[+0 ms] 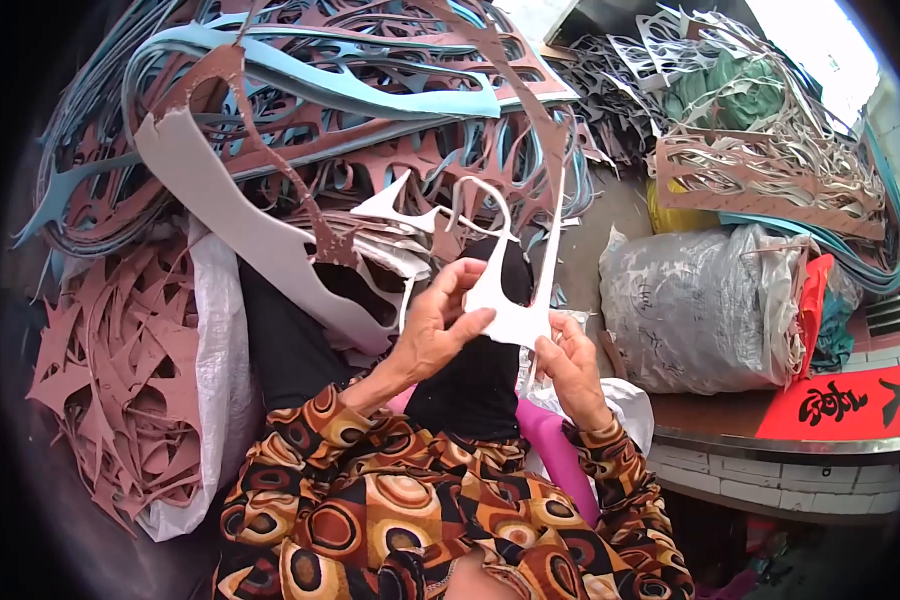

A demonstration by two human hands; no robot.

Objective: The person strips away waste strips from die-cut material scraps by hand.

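Note:
Both my hands hold up a thin white cut-out scrap (510, 300) of sheet material in front of me. My left hand (438, 325) pinches its left side, fingers curled over the edge. My right hand (570, 365) grips its lower right part. The scrap has long narrow prongs rising from a wider base. My sleeves are patterned in brown, orange and black circles.
A large heap of brown and blue cut-out scraps (330, 110) fills the space ahead. A white sack (215, 360) of brown offcuts sits at the left. A stuffed clear plastic bag (700, 310) stands at the right, near a red sign (850, 405) and a tiled ledge (770, 470).

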